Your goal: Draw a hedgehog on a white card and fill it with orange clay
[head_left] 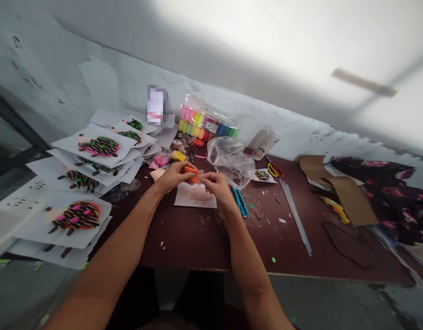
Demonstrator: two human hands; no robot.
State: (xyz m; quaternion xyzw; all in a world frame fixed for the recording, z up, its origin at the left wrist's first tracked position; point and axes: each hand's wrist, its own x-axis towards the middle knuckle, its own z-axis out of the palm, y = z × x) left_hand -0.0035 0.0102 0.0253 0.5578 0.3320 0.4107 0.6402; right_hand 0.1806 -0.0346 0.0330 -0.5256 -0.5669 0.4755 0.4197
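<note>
My left hand (173, 177) is closed round an orange packet of what looks like modelling clay (191, 174). My right hand (215, 185) pinches the clear wrapper (201, 175) at the packet's right end. Both hands are held above a white sheet (180, 200) that carries an orange line drawing of a hedgehog (202, 196). Just behind my left hand lie a yellow clay packet (179, 156) and a pink one (161, 160). A teal box cutter (239, 202) rests on the table beside my right wrist.
Finished hedgehog pictures (100, 145) are piled at left. Behind are a bag of coloured clay (206, 123), a crumpled plastic bag (232, 165) and a white can (266, 144). Scissors (274, 169), glue sticks (296, 217) and a yellow glue gun (337, 210) with its cord lie rightward.
</note>
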